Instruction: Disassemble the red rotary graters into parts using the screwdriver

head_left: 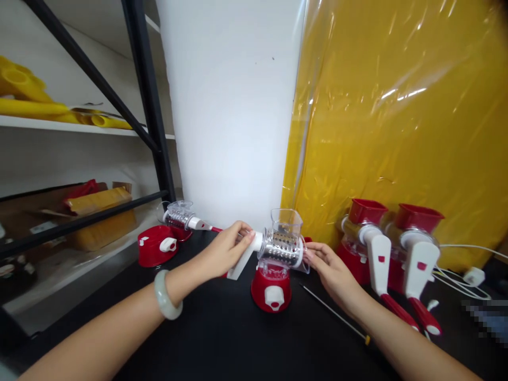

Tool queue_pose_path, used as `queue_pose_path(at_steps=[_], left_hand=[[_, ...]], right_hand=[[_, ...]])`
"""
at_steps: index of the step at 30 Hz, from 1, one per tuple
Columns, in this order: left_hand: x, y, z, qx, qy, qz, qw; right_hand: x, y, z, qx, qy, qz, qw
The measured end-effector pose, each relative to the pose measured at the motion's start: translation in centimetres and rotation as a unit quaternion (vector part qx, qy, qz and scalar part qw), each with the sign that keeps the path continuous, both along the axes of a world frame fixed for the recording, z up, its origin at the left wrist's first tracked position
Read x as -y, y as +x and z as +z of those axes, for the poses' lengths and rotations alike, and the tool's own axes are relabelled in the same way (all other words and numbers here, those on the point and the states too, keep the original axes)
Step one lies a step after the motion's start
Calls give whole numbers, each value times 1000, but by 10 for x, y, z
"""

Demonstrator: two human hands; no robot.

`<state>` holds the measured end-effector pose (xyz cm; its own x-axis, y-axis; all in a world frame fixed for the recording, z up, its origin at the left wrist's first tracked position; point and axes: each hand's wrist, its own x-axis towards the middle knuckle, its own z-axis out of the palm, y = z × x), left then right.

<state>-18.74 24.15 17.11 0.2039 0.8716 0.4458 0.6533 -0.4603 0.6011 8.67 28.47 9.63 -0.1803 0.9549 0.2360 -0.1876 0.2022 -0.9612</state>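
Our forearms reach the grater, left hand pinching its crank, right hand half-curled at its right end, grip unclear.

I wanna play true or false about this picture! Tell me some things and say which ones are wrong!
1. The left hand touches the white crank. True.
2. The right hand is holding the rod. False: the right hand is at the end of the drum.
3. The base under the drum is yellow. False: the base is red.
4. The rod lies on the black table. True.
5. The bracelet is on the right wrist. False: the bracelet is on the left wrist.
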Motion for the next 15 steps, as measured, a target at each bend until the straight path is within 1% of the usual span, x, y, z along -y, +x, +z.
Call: queue_pose_path(at_steps=[2, 5, 7, 10, 12, 15], left_hand=[[-3, 6, -13, 25, 10, 3, 1000], [-11, 10, -27, 64, 22, 8, 998], [-16, 11, -34, 89, 12, -5, 996], [-21, 14, -41, 104, -23, -36, 994], [-22, 17, -43, 101, -26, -34, 994], [-23, 19, -42, 88, 4, -25, 996]], right_hand=[[-5, -8, -2, -3, 4, 28, 1000], [-8, -16, 7, -3, -6, 90, 996], [-8, -19, 12, -2, -12, 128, 992], [-9, -20, 17, -6, -11, 195, 981], [-8, -21, 19, -10, -7, 229, 973], [-6, -23, 22, -4, -4, 234, 972]])
